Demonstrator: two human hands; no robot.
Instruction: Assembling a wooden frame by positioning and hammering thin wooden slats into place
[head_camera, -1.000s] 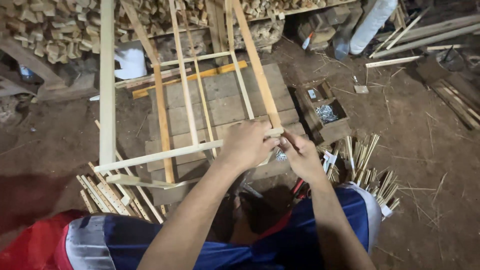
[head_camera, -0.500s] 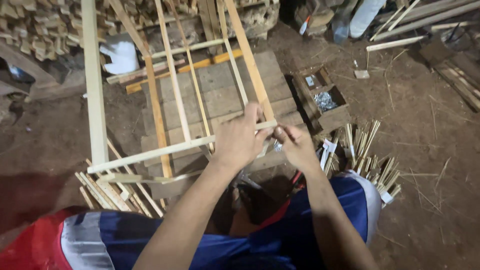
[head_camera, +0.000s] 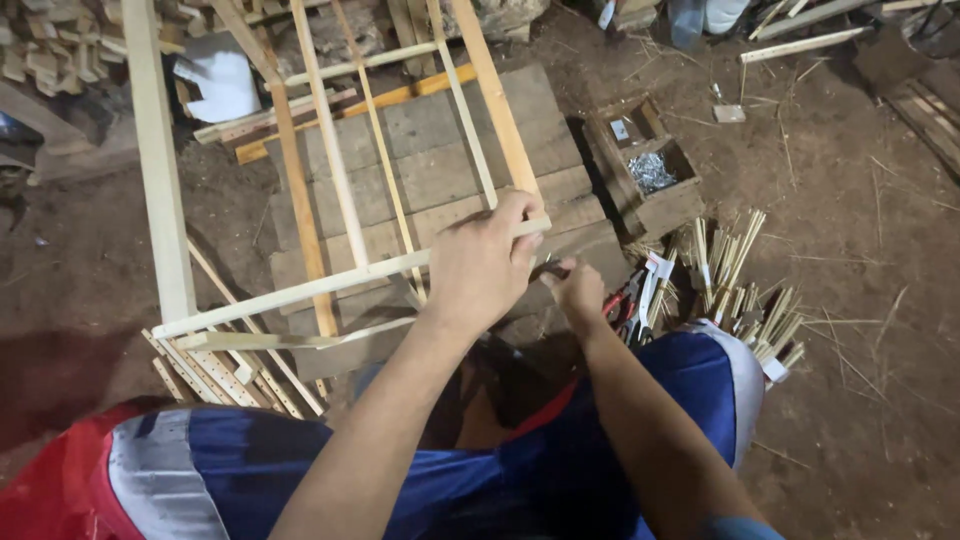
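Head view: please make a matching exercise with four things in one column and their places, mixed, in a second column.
Things:
1. left hand
2. right hand
3. nails
4. sticks

Places:
A. in a wooden box
B. gripping the frame rail
C. on the dirt by the right knee
D. low beside the frame's near corner

Pairs: 1-B, 2-D, 3-A, 4-C

Bare forearms; blue shorts with grey and red panels.
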